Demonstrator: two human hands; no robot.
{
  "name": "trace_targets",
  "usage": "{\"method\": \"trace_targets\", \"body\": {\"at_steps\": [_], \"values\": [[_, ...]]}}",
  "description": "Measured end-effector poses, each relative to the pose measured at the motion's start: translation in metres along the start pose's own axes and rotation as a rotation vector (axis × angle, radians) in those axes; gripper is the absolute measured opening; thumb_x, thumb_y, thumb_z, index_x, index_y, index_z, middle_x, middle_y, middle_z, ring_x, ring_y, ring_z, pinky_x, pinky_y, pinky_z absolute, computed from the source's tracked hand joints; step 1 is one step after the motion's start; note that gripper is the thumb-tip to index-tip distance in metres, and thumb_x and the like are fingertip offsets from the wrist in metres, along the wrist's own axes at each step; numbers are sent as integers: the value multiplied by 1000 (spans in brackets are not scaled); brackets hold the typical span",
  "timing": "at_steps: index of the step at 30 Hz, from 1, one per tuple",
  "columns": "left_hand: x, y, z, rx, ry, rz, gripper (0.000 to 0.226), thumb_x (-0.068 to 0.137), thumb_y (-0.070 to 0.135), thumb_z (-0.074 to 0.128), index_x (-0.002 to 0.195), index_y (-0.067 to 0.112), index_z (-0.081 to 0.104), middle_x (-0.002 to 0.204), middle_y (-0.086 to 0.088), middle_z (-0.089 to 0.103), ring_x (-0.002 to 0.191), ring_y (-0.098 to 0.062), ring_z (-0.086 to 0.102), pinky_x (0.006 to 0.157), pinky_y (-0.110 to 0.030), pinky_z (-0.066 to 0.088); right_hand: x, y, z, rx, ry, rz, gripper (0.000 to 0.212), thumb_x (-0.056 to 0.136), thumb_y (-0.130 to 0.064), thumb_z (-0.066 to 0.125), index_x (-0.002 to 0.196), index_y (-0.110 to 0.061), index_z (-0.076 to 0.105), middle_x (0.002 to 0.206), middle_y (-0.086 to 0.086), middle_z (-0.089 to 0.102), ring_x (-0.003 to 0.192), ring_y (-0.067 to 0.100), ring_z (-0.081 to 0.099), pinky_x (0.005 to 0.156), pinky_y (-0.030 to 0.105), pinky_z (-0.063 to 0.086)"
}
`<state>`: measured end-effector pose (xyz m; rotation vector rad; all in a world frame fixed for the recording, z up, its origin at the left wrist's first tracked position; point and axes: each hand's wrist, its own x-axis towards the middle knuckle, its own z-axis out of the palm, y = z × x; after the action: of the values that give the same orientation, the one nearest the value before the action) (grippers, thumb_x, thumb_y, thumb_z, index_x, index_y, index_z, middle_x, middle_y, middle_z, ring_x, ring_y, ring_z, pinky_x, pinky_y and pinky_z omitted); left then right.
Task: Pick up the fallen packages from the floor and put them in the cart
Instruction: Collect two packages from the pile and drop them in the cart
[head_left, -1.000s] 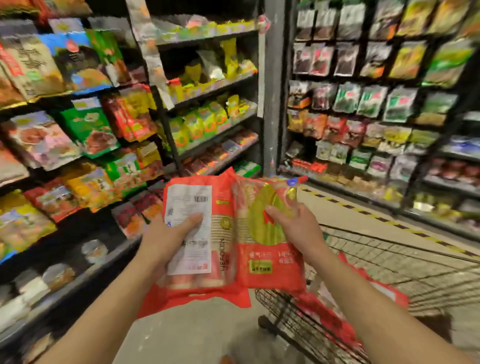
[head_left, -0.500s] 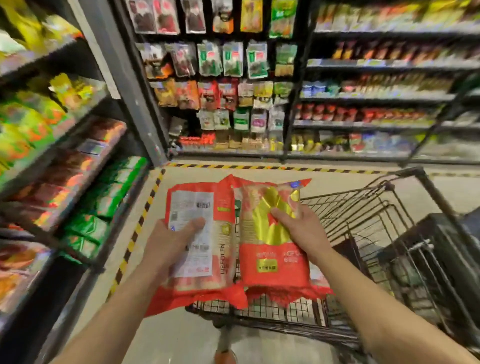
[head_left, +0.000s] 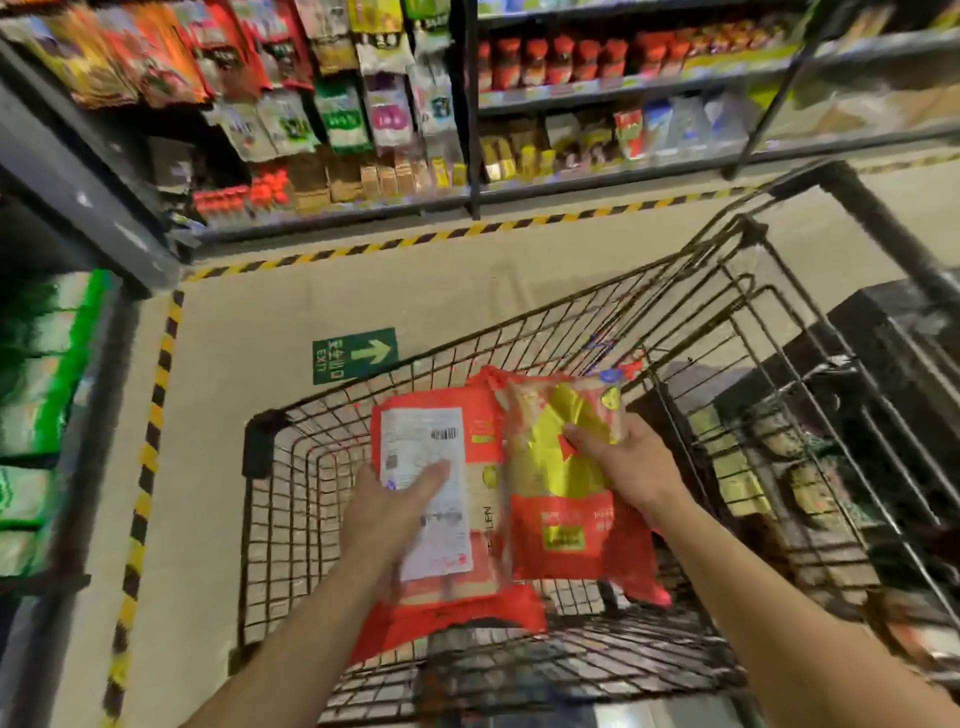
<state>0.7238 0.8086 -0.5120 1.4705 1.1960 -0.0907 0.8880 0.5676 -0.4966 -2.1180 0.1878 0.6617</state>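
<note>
I judge this the placing step: my left hand (head_left: 387, 512) grips the label-side package (head_left: 441, 499) and my right hand (head_left: 631, 460) grips the red-and-gold package (head_left: 566, 499), both held over the cart (head_left: 291, 499) basket, so next I lower and release. Readable: "EXIT" on the green floor sign (head_left: 355, 355); the pack lettering is blurred.

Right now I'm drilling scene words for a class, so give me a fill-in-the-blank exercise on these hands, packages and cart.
1. The left hand holds the red package with the white ____ label.
2. The right hand holds the red package with the ____ foil front.
3. Both packages are above the black wire ____.
4. The green floor sign shows an ____ pointing right.

Missing: barcode; gold; cart; arrow
</note>
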Motion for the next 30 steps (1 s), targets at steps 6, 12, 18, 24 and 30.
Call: {"method": "trace_targets", "body": {"at_steps": [6, 12, 18, 24, 30], "values": [[79, -28, 71, 15, -18, -63, 81, 58, 70, 100, 120, 24, 76, 99, -2, 89, 86, -28, 88, 85, -58, 70, 93, 41, 14, -36, -23, 63, 55, 75, -62, 90, 113, -29, 68, 104, -7, 79, 95, 16, 77, 95, 43, 62], [121, -35, 95, 57, 11, -103, 91, 57, 72, 98, 129, 23, 71, 102, -3, 88, 81, -26, 88, 76, -53, 72, 154, 57, 25, -86, -104, 105, 37, 82, -54, 88, 99, -27, 70, 108, 1, 79, 102, 24, 77, 101, 45, 59], [122, -28, 101, 252, 129, -87, 101, 51, 90, 88, 122, 20, 69, 120, -5, 80, 108, -30, 81, 94, -53, 66, 162, 57, 25, -244, -118, 66, 74, 78, -75, 78, 124, -22, 54, 118, -1, 70, 108, 24, 70, 100, 44, 56], [104, -13, 90, 259, 78, -84, 100, 49, 82, 93, 116, 21, 52, 121, -5, 73, 103, -28, 79, 91, -54, 67, 142, 36, 21, -527, -42, -32, 87, 87, -80, 63, 141, -14, 52, 139, 13, 60, 126, 39, 62, 102, 53, 54], [41, 44, 57, 541, 0, 37, 64, 93, 60, 78, 138, 17, 61, 153, -19, 58, 142, -38, 59, 117, -55, 52, 81, -31, -3, -867, -137, -156, 78, 103, -64, 51, 159, -10, 37, 155, 17, 50, 142, 38, 51, 113, 48, 46]]}}
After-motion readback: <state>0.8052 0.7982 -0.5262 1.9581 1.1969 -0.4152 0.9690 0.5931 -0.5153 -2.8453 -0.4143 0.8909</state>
